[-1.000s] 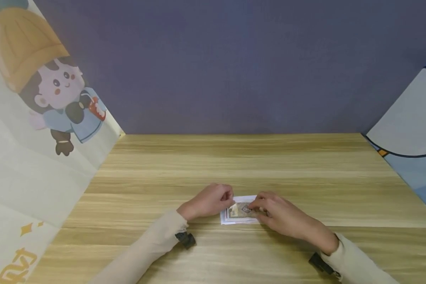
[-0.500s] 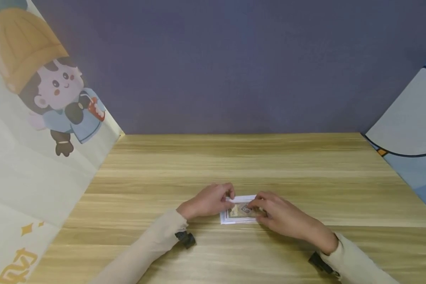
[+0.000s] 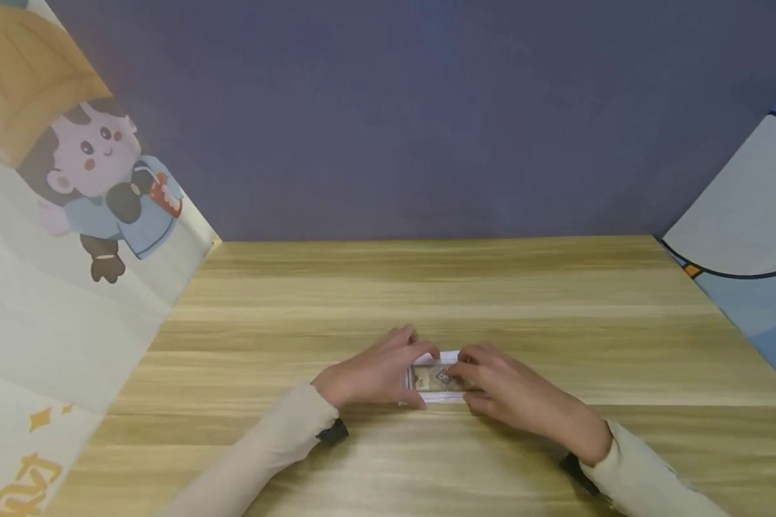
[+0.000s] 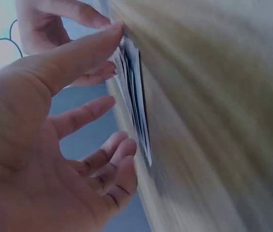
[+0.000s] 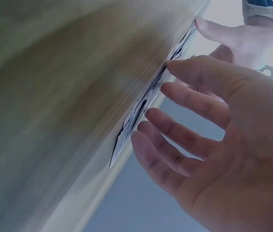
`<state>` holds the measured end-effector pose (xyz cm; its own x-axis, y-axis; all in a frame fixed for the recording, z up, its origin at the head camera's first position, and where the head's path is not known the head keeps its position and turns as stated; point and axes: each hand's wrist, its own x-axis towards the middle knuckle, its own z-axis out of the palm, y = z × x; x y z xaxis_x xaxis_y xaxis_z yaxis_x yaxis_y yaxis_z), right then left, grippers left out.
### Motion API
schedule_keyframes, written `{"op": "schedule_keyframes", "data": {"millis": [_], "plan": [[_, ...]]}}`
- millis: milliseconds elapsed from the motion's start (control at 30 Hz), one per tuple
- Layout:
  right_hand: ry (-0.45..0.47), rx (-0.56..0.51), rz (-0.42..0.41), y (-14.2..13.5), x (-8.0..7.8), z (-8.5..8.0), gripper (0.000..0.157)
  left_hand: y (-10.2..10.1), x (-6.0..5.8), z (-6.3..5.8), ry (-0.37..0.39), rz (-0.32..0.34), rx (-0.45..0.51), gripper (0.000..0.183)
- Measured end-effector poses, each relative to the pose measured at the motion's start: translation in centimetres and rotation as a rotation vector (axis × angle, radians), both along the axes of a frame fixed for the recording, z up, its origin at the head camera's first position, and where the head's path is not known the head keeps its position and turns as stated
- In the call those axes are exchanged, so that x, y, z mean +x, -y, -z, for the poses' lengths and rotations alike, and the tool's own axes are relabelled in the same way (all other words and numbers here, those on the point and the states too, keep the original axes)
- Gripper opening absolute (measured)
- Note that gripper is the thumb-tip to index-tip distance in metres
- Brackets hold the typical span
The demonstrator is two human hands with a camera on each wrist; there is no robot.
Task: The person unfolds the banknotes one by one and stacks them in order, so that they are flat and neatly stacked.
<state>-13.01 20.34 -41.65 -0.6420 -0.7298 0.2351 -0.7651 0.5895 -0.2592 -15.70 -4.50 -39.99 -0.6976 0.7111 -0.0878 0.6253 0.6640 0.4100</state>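
Observation:
A thin stack of paper notes (image 3: pixel 428 378) lies flat on the wooden table, a brown bordered print on top and white edges showing around it. My left hand (image 3: pixel 371 370) spans its left end, thumb by the near edge and forefinger by the far edge. Over the right end, my right hand (image 3: pixel 517 391) holds the stack between thumb and fingers, the forefinger resting on the printed face and covering part of it. Seen edge-on in the left wrist view, the layered notes (image 4: pixel 135 92) stand slightly fanned. Loose layers (image 5: pixel 135 116) also show in the right wrist view.
The wood-grain table (image 3: pixel 388 287) runs back to a dark blue panel (image 3: pixel 388 122). A pale wall with a cartoon figure (image 3: pixel 97 158) borders the left side, and a white and blue printed panel (image 3: pixel 744 215) the right. Dark devices (image 3: pixel 333 431) sit at both wrists.
My left hand has gone from pinched fingers at the stack's left end to a wider spread across it. The right hand keeps its place on the stack. The head view has shifted slightly.

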Motion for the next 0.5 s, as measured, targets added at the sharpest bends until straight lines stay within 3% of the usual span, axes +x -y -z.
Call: {"op": "schedule_keyframes", "data": {"millis": [133, 333, 500], "plan": [[0.003, 0.021, -0.016, -0.09, -0.08, -0.01, 0.037, 0.21, -0.15, 0.00, -0.066, 0.025, -0.014, 0.062], [0.117, 0.053, 0.019, -0.64, -0.15, -0.58, 0.045, 0.16, -0.12, -0.38, -0.098, 0.084, -0.066, 0.058], [0.130, 0.087, 0.007, -0.94, -0.41, -0.93, 0.045, 0.08, 0.42, -0.78, -0.112, 0.104, -0.104, 0.057]]}}
